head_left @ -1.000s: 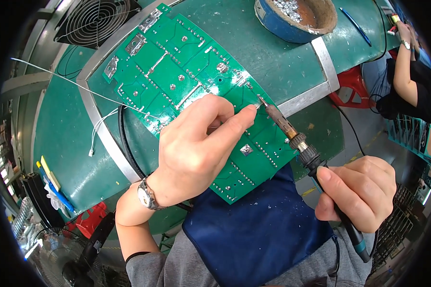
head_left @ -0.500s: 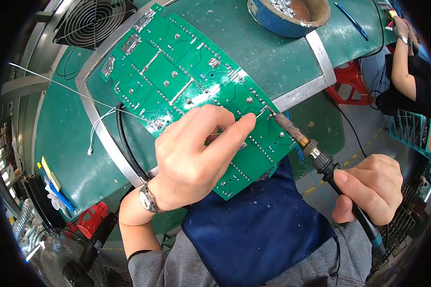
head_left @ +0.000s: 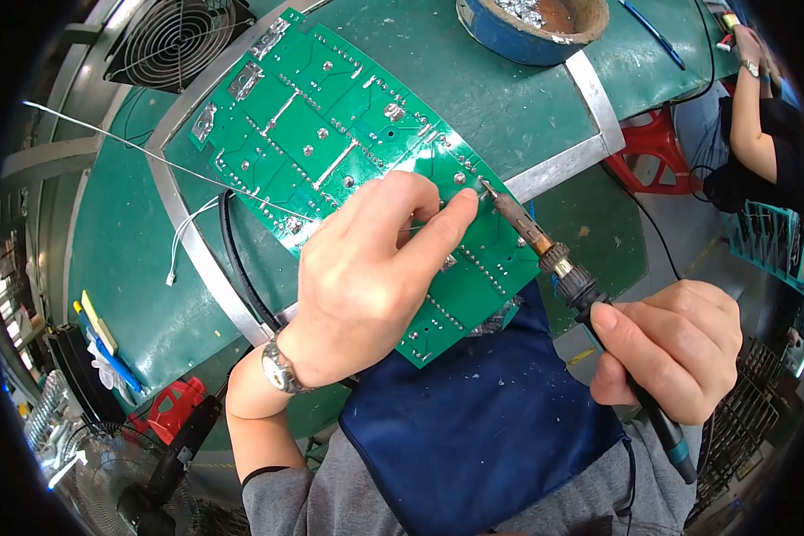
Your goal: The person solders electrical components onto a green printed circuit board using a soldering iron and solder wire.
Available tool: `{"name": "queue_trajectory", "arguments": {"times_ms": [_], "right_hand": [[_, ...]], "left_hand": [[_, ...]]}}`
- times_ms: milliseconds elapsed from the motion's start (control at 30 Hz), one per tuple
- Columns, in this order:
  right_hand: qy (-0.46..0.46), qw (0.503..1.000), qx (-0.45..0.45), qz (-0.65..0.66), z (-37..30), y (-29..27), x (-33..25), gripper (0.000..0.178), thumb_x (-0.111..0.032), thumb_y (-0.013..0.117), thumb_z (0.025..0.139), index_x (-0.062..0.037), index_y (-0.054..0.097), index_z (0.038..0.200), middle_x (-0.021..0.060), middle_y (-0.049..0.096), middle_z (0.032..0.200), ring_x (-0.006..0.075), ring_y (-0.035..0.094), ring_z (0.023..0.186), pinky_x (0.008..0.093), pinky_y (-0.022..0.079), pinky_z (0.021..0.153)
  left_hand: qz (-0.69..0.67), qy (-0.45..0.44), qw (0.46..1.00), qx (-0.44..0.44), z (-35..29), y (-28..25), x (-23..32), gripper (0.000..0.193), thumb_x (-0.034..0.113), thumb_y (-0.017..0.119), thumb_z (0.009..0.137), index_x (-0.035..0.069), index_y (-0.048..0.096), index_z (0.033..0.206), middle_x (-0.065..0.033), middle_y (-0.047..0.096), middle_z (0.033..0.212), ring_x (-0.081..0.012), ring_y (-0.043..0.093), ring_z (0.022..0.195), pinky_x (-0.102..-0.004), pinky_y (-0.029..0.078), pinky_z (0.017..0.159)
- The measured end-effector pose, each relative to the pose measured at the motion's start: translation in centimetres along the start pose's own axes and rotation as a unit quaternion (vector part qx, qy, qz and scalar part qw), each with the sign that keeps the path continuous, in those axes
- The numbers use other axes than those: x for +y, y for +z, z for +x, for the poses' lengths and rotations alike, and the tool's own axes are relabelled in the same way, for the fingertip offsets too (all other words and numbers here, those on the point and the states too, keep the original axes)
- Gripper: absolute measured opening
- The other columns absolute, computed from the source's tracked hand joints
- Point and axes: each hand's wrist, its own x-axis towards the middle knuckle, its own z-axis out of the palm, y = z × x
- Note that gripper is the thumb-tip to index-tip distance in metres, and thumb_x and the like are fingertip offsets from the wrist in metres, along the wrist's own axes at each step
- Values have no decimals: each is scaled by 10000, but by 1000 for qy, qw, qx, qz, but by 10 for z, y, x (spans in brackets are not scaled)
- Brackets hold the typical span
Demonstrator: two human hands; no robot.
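A large green circuit board (head_left: pixel 288 147) lies tilted before me, solder side up, reaching from the bench towards my blue apron. Over its middle, my left hand (head_left: pixel 362 259) is closed in a pinch on a thin solder wire (head_left: pixel 152 163), whose long tail runs out to the upper left. My right hand (head_left: pixel 679 348) wraps round the handle of a soldering iron (head_left: pixel 570 279). The iron's tip is at the board's right edge, just beyond my left fingertips. Whether tip and wire touch is too small to tell.
A blue round pot (head_left: pixel 518 40) with solder scraps and a blue pen (head_left: pixel 654 36) are at the back of the green bench (head_left: pixel 473 98). A fan (head_left: pixel 179 40) stands back left, with a black cable (head_left: pixel 234 259) below. A co-worker's arm (head_left: pixel 749 112) shows at right.
The iron and my right hand have shifted left and its tip slightly up along the board's edge. My left thumb and fingertips have moved up slightly, still pinching the solder wire.
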Motion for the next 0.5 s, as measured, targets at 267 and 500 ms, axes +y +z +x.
{"name": "queue_trajectory", "arguments": {"times_ms": [267,500], "right_hand": [[30,998,-29,50,-10,-25,4,222,-167,726,826,35,710,916,44,616,663,133,572,496,227,430,407],[42,997,-39,58,-28,-28,2,232,-166,727,833,19,700,971,44,634,719,141,592,534,239,446,433]], "left_hand": [[-22,43,998,-45,-20,-15,25,311,2,785,645,66,745,947,-15,556,723,-124,517,527,-258,389,438],[-100,-81,992,-2,-19,-1,33,305,-40,773,719,73,734,1000,-51,564,802,-142,553,606,-256,427,499]]}}
